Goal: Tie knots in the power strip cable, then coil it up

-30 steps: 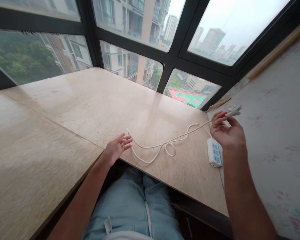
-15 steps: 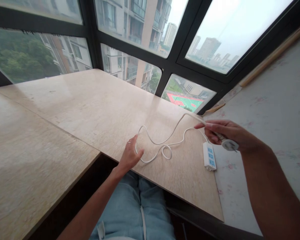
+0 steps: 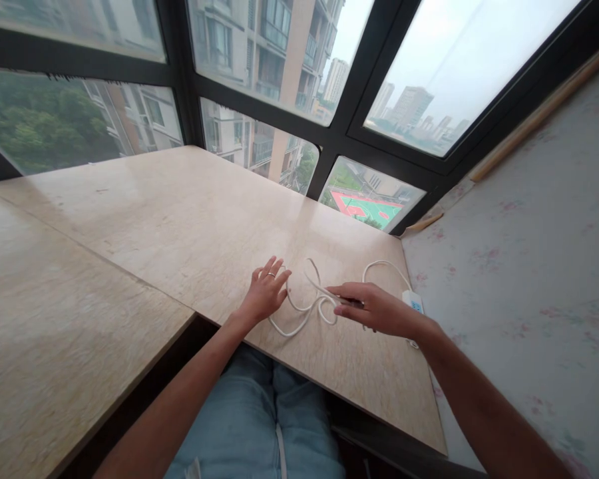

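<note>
A white power cable (image 3: 295,332) lies in loose curves on the stone-like countertop (image 3: 144,219), with a small loop near its middle. My left hand (image 3: 266,295), wearing a ring, rests at the cable's left bend, fingers spread and touching or nearly touching it. My right hand (image 3: 379,308) is closed around the cable's free end, low over the counter to the right of the loop; the plug is hidden by this hand. Behind the right wrist stands a white power strip (image 3: 412,299) with blue socket faces, mostly covered, the cable running into its far end.
The floral-papered wall (image 3: 509,286) borders the counter on the right. Dark-framed windows (image 3: 329,143) rise along the back. The counter's front edge is close to my legs (image 3: 259,419), with a dark gap below the left section.
My right hand has moved left and down from beside the wall, bringing the cable's plug end toward the loop. The left hand's fingers have lifted and spread slightly.
</note>
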`<state>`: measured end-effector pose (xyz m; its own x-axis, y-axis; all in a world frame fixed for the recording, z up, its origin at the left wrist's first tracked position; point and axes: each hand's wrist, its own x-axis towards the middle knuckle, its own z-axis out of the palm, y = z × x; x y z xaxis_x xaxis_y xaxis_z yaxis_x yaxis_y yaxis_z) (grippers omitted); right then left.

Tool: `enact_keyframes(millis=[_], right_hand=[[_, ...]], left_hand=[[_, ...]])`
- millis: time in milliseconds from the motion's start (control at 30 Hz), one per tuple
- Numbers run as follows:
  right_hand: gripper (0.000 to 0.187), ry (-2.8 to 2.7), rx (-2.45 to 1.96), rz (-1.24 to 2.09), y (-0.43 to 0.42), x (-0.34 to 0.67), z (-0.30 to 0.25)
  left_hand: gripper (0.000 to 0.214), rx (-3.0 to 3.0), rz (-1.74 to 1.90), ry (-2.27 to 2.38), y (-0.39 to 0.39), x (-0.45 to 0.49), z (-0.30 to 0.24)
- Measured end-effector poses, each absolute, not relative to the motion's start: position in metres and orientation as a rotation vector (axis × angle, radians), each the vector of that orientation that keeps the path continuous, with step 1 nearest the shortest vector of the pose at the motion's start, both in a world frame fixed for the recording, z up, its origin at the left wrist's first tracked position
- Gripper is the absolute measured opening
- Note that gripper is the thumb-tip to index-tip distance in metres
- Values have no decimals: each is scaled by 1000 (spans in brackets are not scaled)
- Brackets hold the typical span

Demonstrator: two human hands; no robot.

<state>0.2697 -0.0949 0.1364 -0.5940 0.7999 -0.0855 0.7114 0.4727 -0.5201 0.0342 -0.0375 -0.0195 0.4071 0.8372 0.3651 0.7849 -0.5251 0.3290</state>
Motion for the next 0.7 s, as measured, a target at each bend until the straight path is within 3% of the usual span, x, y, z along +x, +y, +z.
enact_keyframes(millis=[133,333,533,700], right_hand=[[44,-2705,-1220,749,-101,243,111],[46,-2687,-1138,702,-93,234,81],[31,-2568,-1096,107,-71,252,76],[24,-2309,-1045,-268,-56,273,86]], left_hand=[[35,2508,850,1430,-27,31,-17],[56,2063,979,1214,-26,20,-31],[51,1471,1067,1148,-36,19,-29],[52,1331,1076,1159,-50,22,-29]])
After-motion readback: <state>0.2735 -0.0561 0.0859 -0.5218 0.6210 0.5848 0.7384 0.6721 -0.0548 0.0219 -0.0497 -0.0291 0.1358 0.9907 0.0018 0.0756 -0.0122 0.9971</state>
